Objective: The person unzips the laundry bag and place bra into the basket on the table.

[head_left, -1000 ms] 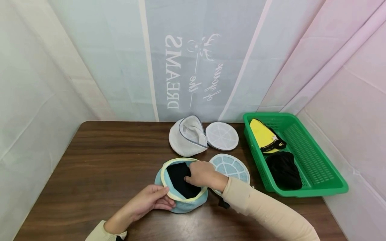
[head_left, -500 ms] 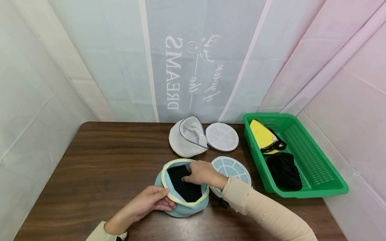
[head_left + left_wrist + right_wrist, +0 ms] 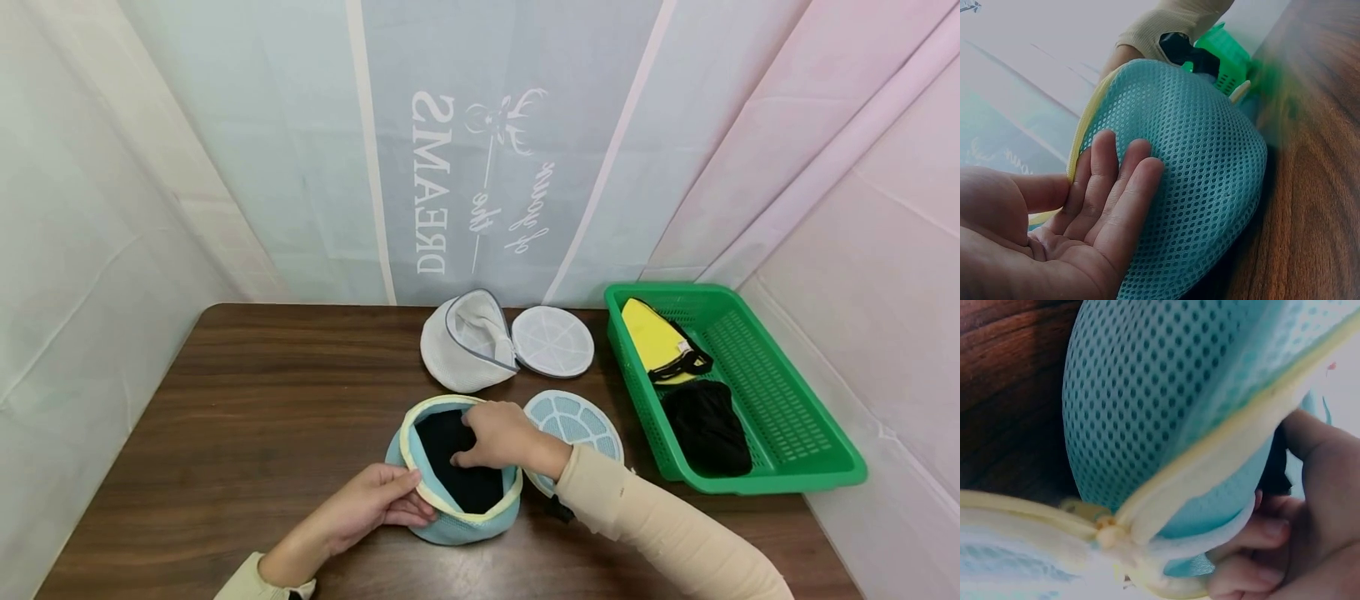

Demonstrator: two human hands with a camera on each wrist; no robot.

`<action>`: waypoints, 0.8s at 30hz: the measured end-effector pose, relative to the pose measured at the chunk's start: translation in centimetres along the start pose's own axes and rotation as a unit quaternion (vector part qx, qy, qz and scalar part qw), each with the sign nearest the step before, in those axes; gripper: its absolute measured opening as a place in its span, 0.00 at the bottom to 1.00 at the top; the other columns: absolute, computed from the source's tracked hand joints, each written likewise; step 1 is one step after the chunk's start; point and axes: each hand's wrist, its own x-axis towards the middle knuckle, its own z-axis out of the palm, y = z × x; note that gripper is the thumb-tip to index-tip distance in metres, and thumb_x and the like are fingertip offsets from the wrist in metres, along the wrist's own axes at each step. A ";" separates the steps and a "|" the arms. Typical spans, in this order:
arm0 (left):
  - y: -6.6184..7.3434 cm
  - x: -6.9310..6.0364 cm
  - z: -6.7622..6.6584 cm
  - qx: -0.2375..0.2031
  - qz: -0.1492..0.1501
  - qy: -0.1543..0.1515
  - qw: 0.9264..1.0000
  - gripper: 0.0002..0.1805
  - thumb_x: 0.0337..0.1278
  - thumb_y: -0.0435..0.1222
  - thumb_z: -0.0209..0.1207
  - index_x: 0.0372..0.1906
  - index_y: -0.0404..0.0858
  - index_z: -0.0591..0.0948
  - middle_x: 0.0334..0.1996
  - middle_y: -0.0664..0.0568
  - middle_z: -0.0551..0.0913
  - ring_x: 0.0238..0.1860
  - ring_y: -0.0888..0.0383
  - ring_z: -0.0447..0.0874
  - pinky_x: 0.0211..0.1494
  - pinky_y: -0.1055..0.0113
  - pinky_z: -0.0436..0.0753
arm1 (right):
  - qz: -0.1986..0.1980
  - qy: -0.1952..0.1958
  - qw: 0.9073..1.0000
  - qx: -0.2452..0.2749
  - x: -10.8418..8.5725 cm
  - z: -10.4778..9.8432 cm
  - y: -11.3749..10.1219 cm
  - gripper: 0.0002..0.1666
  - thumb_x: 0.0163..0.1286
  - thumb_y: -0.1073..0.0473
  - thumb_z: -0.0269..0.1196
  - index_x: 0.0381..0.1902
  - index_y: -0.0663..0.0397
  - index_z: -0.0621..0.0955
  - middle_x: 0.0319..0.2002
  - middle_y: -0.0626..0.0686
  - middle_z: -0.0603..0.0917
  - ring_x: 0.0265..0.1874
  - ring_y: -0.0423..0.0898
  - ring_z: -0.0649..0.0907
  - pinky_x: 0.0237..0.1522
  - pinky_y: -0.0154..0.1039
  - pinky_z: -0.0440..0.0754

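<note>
A round light-blue mesh laundry bag with a yellow rim stands unzipped on the table. My left hand pinches its rim between thumb and fingers at the near left side, other fingers lying along the outer mesh. Inside the bag sits a black cloth. My right hand reaches in from the right and grips this cloth, with the thumb spread from the curled fingers; some fingertips are hidden in the bag. The bag's round lid lies folded back to the right, partly under my right forearm.
Behind it, a white mesh laundry bag stands unzipped with its round lid beside it. At right, a green basket contains a yellow piece with black straps and a black cloth bundle. A wooden table lies beneath.
My right hand's thumb has spread a little further from the fingers inside the bag. The black cloth's near part has shifted slightly toward me. My left hand stays on the rim.
</note>
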 end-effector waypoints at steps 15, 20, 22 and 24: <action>-0.2 0.0 0.0 -0.004 0.006 0.000 1.000 0.22 0.83 0.39 0.45 0.45 0.25 0.83 0.38 0.47 0.88 0.43 0.58 0.89 0.52 0.65 0.87 | -0.051 0.014 0.999 -0.010 -0.4 0.2 0.1 0.22 0.65 0.43 0.70 0.20 0.45 0.75 0.19 0.43 0.74 0.21 0.40 0.77 0.22 0.38 0.77; -0.2 -0.1 -0.1 -0.006 0.006 0.000 1.000 0.22 0.83 0.39 0.45 0.44 0.27 0.83 0.38 0.48 0.88 0.43 0.58 0.89 0.52 0.65 0.87 | -0.093 0.059 0.994 -0.028 -1.0 -0.4 -0.2 0.23 0.66 0.47 0.67 0.17 0.45 0.71 0.14 0.42 0.68 0.16 0.38 0.70 0.18 0.36 0.71; -0.2 -0.1 -0.1 -0.006 0.006 0.000 1.000 0.22 0.83 0.40 0.45 0.44 0.27 0.84 0.37 0.48 0.88 0.43 0.58 0.89 0.52 0.65 0.87 | -0.110 0.082 0.989 -0.048 -1.3 -0.6 -0.6 0.23 0.66 0.47 0.66 0.16 0.44 0.70 0.13 0.41 0.67 0.15 0.38 0.70 0.16 0.36 0.71; -0.3 -0.1 -0.1 -0.006 0.006 -0.001 1.000 0.22 0.83 0.40 0.46 0.44 0.27 0.84 0.38 0.48 0.89 0.43 0.58 0.89 0.52 0.65 0.87 | -0.123 0.101 0.985 -0.068 -1.7 -0.8 -0.9 0.23 0.65 0.48 0.66 0.15 0.44 0.70 0.13 0.40 0.67 0.14 0.38 0.70 0.16 0.36 0.71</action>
